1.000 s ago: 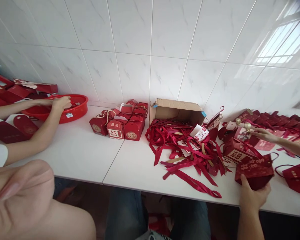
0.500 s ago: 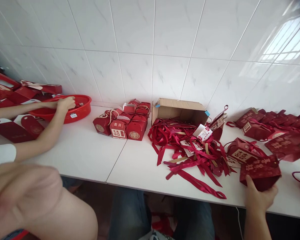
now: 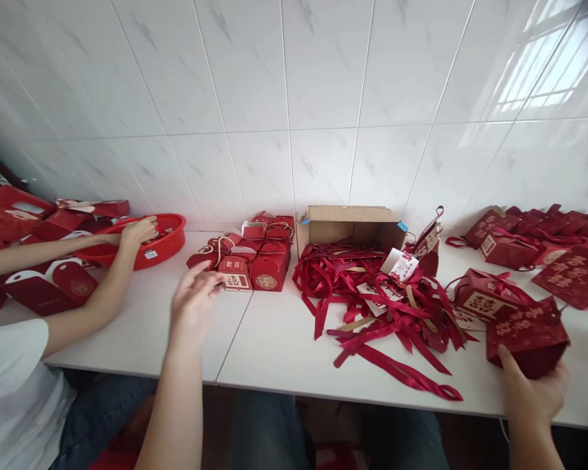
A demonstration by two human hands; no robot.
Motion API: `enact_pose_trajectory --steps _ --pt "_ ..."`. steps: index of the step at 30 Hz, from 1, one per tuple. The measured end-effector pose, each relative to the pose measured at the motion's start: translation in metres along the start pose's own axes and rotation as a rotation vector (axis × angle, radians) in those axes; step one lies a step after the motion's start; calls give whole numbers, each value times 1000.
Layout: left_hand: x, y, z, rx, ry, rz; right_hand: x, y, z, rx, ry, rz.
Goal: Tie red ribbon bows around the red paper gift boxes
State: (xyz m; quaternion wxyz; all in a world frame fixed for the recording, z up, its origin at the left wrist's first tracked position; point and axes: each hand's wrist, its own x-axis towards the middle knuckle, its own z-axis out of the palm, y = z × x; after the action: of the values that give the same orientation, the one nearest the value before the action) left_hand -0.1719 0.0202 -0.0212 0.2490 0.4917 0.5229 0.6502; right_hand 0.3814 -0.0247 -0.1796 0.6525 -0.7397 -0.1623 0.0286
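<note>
My right hand [image 3: 534, 391] grips a dark red gift box [image 3: 526, 333] with gold lettering, thumb on the near side and fingers around the other. The box is tilted at the table's front right. My left hand [image 3: 193, 294] is raised with fingers apart and nothing visible in it, just left of a cluster of small red candy boxes [image 3: 269, 267]. One of these, a red box with a cream label [image 3: 236, 273], is nearest its fingertips. Another red box with a cream label [image 3: 485, 297] and a ribbon on top stands behind the held box.
A pile of dark red ribbons [image 3: 387, 313] and tags spills from a cardboard box [image 3: 350, 214] in the middle. Rows of red gift boxes [image 3: 568, 225] stand at the far right. At left, a co-worker's hands [image 3: 140, 232] reach into a red plastic basin [image 3: 176, 238].
My left hand has swung from the lower left up and forward to the small red boxes. My right hand keeps hold of the gift box. The view has shifted slightly.
</note>
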Motion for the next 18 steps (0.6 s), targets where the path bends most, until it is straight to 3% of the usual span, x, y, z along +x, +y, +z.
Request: enact_pose_trajectory --steps 5,9,14,18 --pt "44 -63 46 515 112 -24 -2 -7 -1 5 -13 13" --pt "58 -97 57 786 86 -37 1 -2 -2 -19 -15 10" --pt "59 -109 50 972 91 -28 3 2 -2 -26 -27 -19" --pt "42 -103 37 1063 119 -6 5 10 -2 -61 -19 -62"
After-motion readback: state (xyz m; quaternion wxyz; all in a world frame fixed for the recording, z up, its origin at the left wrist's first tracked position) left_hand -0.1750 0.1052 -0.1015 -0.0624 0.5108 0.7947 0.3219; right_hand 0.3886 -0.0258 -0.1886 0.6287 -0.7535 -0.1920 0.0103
